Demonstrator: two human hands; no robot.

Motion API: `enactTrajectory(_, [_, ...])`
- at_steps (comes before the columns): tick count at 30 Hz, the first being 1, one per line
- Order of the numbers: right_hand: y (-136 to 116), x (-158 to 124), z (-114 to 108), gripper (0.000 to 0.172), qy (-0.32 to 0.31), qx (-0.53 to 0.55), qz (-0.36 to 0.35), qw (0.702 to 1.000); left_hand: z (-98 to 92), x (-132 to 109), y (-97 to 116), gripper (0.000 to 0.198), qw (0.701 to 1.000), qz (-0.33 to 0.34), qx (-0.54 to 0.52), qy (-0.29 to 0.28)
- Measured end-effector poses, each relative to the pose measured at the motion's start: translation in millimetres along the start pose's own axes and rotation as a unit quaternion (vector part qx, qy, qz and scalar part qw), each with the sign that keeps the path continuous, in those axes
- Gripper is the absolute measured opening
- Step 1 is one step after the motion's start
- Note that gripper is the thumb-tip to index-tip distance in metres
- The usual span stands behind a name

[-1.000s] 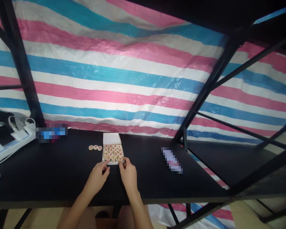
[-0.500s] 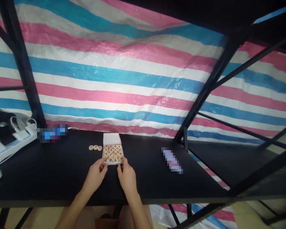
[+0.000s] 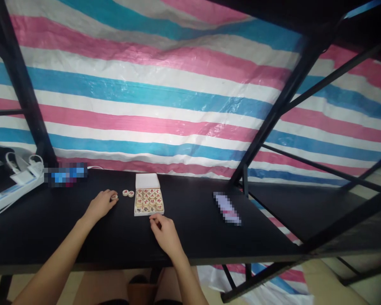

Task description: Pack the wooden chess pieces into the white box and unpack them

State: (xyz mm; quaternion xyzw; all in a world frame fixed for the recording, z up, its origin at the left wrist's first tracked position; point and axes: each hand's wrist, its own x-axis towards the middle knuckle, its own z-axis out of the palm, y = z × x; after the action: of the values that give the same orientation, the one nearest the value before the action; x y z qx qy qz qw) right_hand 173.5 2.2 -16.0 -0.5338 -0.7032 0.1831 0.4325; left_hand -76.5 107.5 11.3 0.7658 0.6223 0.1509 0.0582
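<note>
On the black tabletop (image 3: pixel 190 237) stands a white box (image 3: pixel 139 213) with its lid raised at the back. Rows of Xiangqi pieces (image 3: pixel 149 201) fill it, most with red characters and the front row with dark ones. To the left of the box, my left hand (image 3: pixel 100 206) has its fingers closed at the edge of a single round Xiangqi piece (image 3: pixel 114 197). Two more loose pieces (image 3: pixel 128 193) lie between that piece and the box. My right hand (image 3: pixel 165 232) rests just in front of the box, thumb and fingertips drawn together, with nothing visible in them.
A blurred phone-like object (image 3: pixel 227 208) lies to the right. At the far left are a white power strip (image 3: pixel 15 188) with plugs and a blurred blue item (image 3: pixel 68 174). Black metal posts (image 3: pixel 266 123) frame the table before a striped plastic sheet (image 3: pixel 152 118).
My left hand has left the box and moved left to the outermost loose piece, which now sits apart from the other two. My right hand has come off the box's front edge.
</note>
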Motion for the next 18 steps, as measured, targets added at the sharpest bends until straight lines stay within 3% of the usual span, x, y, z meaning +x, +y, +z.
enactTrajectory(4, [-0.9, -0.9, 0.4, 0.016, -0.012, -0.007, 0.003, 1.000, 4.7, -35.4, 4.9, 0.029, 0.994, 0.033, -0.108, 0.010])
enactTrajectory(8, [-3.5, -2.1, -0.6, 0.015, -0.029, -0.003, -0.002, 1.000, 16.7, -63.7, 43.1, 0.031, 0.966, 0.059, -0.247, 0.036])
enactTrajectory(13, [-9.3, -2.6, -4.6, 0.017, -0.045, 0.009, -0.016, 0.999, 28.7, -73.7, 95.5, 0.031, 0.930, 0.106, -0.353, 0.014])
enactTrajectory(18, [-8.0, -1.8, -5.9, 0.016, -0.054, 0.040, -0.011, 0.998, 39.2, -72.8, 104.4, 0.033, 0.911, 0.140, -0.387, 0.024])
